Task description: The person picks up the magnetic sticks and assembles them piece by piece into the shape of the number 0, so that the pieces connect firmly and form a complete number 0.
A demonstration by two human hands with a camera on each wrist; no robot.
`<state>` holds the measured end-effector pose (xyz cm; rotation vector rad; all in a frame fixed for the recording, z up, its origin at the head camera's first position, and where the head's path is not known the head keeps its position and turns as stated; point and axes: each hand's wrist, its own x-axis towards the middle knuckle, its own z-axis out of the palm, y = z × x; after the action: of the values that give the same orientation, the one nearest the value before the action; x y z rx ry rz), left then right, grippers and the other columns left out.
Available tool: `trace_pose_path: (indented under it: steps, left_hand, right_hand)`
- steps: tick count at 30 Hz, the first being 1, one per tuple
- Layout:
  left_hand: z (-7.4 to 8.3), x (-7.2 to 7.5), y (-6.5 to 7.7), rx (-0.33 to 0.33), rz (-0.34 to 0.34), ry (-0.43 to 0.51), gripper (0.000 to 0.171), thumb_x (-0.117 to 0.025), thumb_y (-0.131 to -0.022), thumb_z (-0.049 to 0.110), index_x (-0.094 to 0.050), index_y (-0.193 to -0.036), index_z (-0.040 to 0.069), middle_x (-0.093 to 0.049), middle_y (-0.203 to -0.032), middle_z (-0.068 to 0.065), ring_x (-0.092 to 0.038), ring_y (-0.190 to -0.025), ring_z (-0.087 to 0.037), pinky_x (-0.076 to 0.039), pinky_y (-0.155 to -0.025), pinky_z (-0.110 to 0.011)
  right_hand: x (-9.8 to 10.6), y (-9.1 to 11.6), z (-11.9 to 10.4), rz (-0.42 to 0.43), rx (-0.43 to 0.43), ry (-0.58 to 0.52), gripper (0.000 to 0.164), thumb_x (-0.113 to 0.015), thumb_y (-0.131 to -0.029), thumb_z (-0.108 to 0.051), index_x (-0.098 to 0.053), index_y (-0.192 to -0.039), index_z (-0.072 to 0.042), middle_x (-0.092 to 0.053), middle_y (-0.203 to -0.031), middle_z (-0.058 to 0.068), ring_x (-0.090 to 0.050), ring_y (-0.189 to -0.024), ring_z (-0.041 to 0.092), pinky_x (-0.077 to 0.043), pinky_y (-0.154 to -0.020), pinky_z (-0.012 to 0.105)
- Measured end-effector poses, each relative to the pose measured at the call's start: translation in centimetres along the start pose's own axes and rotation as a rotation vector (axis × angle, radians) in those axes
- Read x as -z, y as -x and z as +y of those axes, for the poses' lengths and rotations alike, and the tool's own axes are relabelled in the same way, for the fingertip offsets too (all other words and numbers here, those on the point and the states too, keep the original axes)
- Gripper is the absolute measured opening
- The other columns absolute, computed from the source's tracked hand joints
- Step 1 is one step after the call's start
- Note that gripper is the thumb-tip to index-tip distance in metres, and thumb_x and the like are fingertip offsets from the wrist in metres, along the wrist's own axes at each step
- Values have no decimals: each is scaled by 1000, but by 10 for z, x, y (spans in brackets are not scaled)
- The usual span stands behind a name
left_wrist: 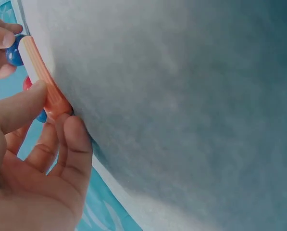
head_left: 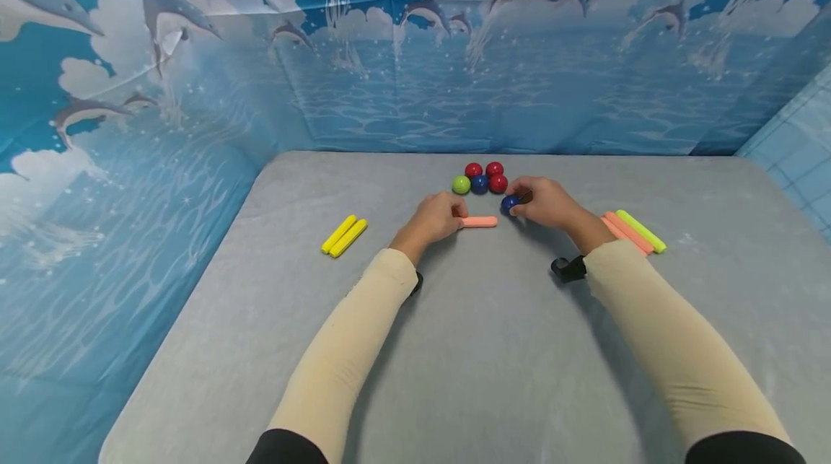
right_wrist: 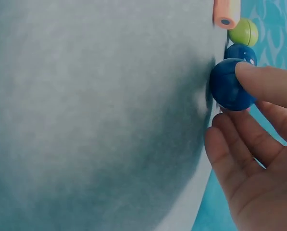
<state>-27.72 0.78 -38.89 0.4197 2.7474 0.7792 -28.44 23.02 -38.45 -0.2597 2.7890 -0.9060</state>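
Note:
My left hand [head_left: 436,217] pinches the left end of a salmon-orange stick [head_left: 480,221] between thumb and fingers. In the left wrist view the stick [left_wrist: 41,72] looks ridged, and in the right wrist view its end shows a small dark hole. A glossy dark blue ball [head_left: 509,205] is pinched by my right hand [head_left: 545,203], just beyond the stick's right end. The right wrist view shows the thumb on this ball [right_wrist: 230,85] and the other fingers behind and below it. Close behind both hands sit three red balls [head_left: 498,184], another blue ball [head_left: 479,185] and a green ball [head_left: 461,185].
Two yellow sticks [head_left: 348,237] lie side by side at the left. At the right, beside my forearm, are orange sticks [head_left: 628,232] and a yellow-green stick [head_left: 641,230]. A grey cloth covers the table [head_left: 480,348]; a blue dolphin-print curtain [head_left: 389,89] hangs behind it.

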Motion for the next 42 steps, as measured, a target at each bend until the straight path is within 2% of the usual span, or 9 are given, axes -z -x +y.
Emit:
trace_pose_path:
  steps: [3, 8, 14, 21, 24, 31, 36, 42]
  left_hand:
    - [4, -1, -1, 1, -25, -11, 11, -67, -94, 12, -71, -104, 15, -68, -104, -2, -56, -91, -17, -52, -78, -28]
    - [5, -2, -2, -11, -38, -32, 17, -65, -93, 8, -69, -108, 14, -67, -109, -2, -55, -95, -17, -51, -83, -29]
    - [-4, 1, -5, -36, 17, -73, 20, -67, -91, 9, -72, -109, 14, -68, -108, -2, -57, -97, -16, -52, -88, -30]
    - [-11, 5, -8, 29, 85, 55, 21, -68, -91, 8, -73, -111, 13, -70, -112, -3, -60, -104, -18, -53, -92, -33]
    - [-12, 7, -9, 52, 107, 81, 21, -70, -90, 7, -74, -110, 13, -70, -110, -3, -60, -103, -17, -53, -92, -33]
    - [-8, 10, -11, 49, 124, 93, 19, -71, -89, 8, -75, -107, 13, -70, -107, -3, -58, -104, -18, -51, -94, -34]
    - [-5, 6, -13, 42, 134, 90, 20, -72, -88, 7, -75, -107, 14, -70, -108, -2, -58, -106, -18, -51, -95, -34]
    - [-2, 1, -14, 27, 179, 74, 18, -72, -88, 7, -76, -104, 14, -72, -105, -2, -60, -103, -17, -53, -92, -33]
  right_hand:
    - [0, 1, 1, 11, -37, -4, 31, -66, -93, -9, -60, -122, -3, -60, -126, 22, -56, -113, 35, -54, -91, 46]
    - [0, 3, 1, 8, -46, -40, 31, -66, -94, -10, -60, -123, -3, -58, -130, 22, -56, -118, 37, -54, -92, 47]
    - [-2, 3, 3, 22, -38, -64, 30, -66, -94, -11, -61, -122, -3, -59, -128, 23, -55, -117, 36, -53, -91, 47]
    - [-4, 0, 4, 21, -58, -51, 33, -67, -94, -12, -61, -125, -4, -60, -127, 21, -56, -114, 33, -53, -88, 43]
    - [-5, -1, 4, 15, -70, -59, 33, -67, -94, -12, -61, -125, -3, -60, -127, 22, -55, -114, 33, -53, -86, 41]
    - [-1, 0, 1, 25, -92, -85, 31, -67, -94, -10, -61, -123, -2, -58, -130, 23, -56, -121, 37, -55, -87, 42]
    - [-3, 1, 1, 13, -83, -95, 31, -66, -94, -8, -61, -124, -1, -57, -133, 23, -56, -124, 39, -55, -91, 46]
    - [-4, 1, 3, 16, -71, -98, 30, -65, -94, -8, -61, -124, -2, -57, -133, 23, -56, -124, 38, -54, -92, 46]
